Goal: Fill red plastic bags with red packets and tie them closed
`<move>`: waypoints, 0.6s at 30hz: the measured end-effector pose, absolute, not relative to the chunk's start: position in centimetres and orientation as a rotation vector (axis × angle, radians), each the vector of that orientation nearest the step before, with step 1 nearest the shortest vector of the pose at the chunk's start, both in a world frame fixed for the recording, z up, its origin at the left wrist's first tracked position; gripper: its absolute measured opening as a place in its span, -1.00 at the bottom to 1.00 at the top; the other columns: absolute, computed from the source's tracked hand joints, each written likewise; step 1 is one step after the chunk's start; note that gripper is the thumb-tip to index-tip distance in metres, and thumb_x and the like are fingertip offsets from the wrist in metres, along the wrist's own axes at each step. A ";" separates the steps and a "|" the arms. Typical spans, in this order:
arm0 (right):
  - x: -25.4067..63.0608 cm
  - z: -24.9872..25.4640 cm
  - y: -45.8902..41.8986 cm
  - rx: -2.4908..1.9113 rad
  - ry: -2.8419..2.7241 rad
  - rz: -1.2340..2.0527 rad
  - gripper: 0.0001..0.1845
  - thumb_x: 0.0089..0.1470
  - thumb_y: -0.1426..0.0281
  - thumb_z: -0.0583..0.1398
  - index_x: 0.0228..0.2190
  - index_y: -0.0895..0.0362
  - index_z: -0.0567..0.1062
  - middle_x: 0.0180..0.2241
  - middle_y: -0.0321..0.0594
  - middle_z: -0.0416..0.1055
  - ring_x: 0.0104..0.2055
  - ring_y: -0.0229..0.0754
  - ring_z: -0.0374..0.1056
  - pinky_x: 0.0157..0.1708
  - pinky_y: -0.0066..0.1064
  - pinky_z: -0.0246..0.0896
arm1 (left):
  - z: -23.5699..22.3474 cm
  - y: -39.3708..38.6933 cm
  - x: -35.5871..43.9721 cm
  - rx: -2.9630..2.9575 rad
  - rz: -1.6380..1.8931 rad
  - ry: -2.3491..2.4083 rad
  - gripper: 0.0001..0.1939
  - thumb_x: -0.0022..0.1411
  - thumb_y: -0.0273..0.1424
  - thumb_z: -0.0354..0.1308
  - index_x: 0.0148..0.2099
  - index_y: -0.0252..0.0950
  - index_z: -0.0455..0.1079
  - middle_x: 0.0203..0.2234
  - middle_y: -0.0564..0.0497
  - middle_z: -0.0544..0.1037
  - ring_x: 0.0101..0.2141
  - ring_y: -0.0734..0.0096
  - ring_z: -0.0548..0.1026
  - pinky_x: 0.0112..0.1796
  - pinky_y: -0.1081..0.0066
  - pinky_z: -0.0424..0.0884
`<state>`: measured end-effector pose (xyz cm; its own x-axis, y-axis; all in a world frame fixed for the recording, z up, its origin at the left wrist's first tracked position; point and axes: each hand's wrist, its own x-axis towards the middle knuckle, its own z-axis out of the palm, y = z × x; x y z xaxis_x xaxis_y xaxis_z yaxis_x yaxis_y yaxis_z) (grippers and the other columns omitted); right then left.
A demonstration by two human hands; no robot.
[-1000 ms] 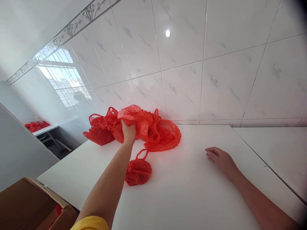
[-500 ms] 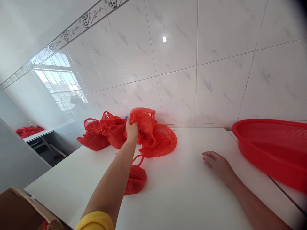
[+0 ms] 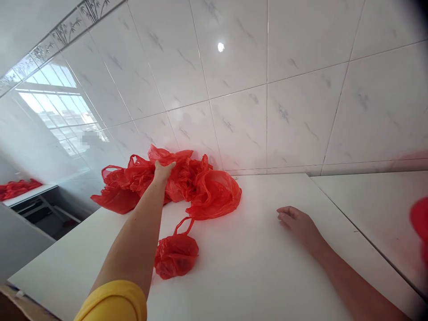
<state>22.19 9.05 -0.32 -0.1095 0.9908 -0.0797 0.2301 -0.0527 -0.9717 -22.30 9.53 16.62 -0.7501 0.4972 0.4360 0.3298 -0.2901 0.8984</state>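
- Bag pile [image 3: 117,201]: on the desk [image 3: 240,267], long axis left to right along the wall [image 3: 240,120].
- Left hand [image 3: 162,173]: arm [image 3: 138,240] outstretched, at the pile's middle, thumb spread rightward; fingers hidden, so I cannot tell whether it grips.
- Small bag [image 3: 178,257]: in front of the pile, handle [image 3: 191,226] pointing toward it.
- Right hand [image 3: 297,221]: right of the pile, pointing left, loosely curled, narrow gap, nothing held.

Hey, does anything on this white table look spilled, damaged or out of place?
Nothing looks spilled or damaged. Slightly odd: one small red bag sits out front, while the other red bags are heaped together by the wall.
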 end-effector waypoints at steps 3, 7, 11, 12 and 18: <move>22.1 -0.2 9.0 -1.369 -1.435 1.238 -0.68 -0.10 0.20 0.15 -0.28 0.06 0.46 -0.29 -0.22 0.47 -0.26 -0.13 0.42 -0.27 -0.37 0.29 | 15.9 8.3 -22.0 0.912 2.178 2.053 -0.17 -0.24 -0.40 0.37 0.10 -0.28 0.10 0.12 -0.35 0.08 0.14 -0.16 0.11 0.01 -0.05 0.15; 22.1 0.0 9.0 -1.359 -1.428 1.230 -0.67 -0.12 0.19 0.15 -0.29 0.08 0.46 -0.29 -0.20 0.47 -0.27 -0.12 0.42 -0.26 -0.35 0.30 | 15.3 6.5 -19.6 1.286 2.064 2.207 -0.42 -0.11 -0.34 0.30 0.01 -0.25 0.28 0.08 -0.21 0.23 0.06 0.01 0.25 0.04 0.05 0.16; 22.1 0.0 9.0 -1.353 -1.421 1.230 -0.66 -0.14 0.20 0.17 -0.29 0.08 0.46 -0.30 -0.21 0.48 -0.28 -0.11 0.43 -0.27 -0.34 0.30 | 14.4 5.3 -15.1 1.835 1.601 1.902 -0.79 0.01 -0.37 0.19 -0.24 -0.24 0.45 -0.35 -0.06 0.51 -0.29 0.26 0.46 -0.17 0.24 0.37; 22.1 0.0 9.0 -1.355 -1.422 1.224 -0.66 -0.15 0.20 0.17 -0.29 0.08 0.46 -0.30 -0.22 0.48 -0.28 -0.11 0.43 -0.27 -0.34 0.30 | 14.0 5.2 -13.8 1.904 1.430 1.812 -0.80 0.02 -0.36 0.17 -0.24 -0.23 0.46 -0.40 -0.04 0.51 -0.36 0.29 0.47 -0.25 0.29 0.40; 22.0 -0.2 8.9 -1.363 -1.462 1.191 -0.69 -0.12 0.19 0.15 -0.30 0.06 0.45 -0.31 -0.26 0.47 -0.29 -0.14 0.42 -0.29 -0.38 0.28 | 10.1 5.9 -7.7 2.034 0.817 1.670 -0.86 -0.01 -0.45 0.10 -0.37 -0.21 0.47 -0.45 -0.01 0.51 -0.41 0.29 0.44 -0.36 0.31 0.36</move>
<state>22.02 8.91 -0.23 -0.1078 0.9930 -0.0487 0.2485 -0.0206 -0.9684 -7.72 5.88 10.07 0.1230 0.9734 0.1934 0.7500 -0.2188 0.6242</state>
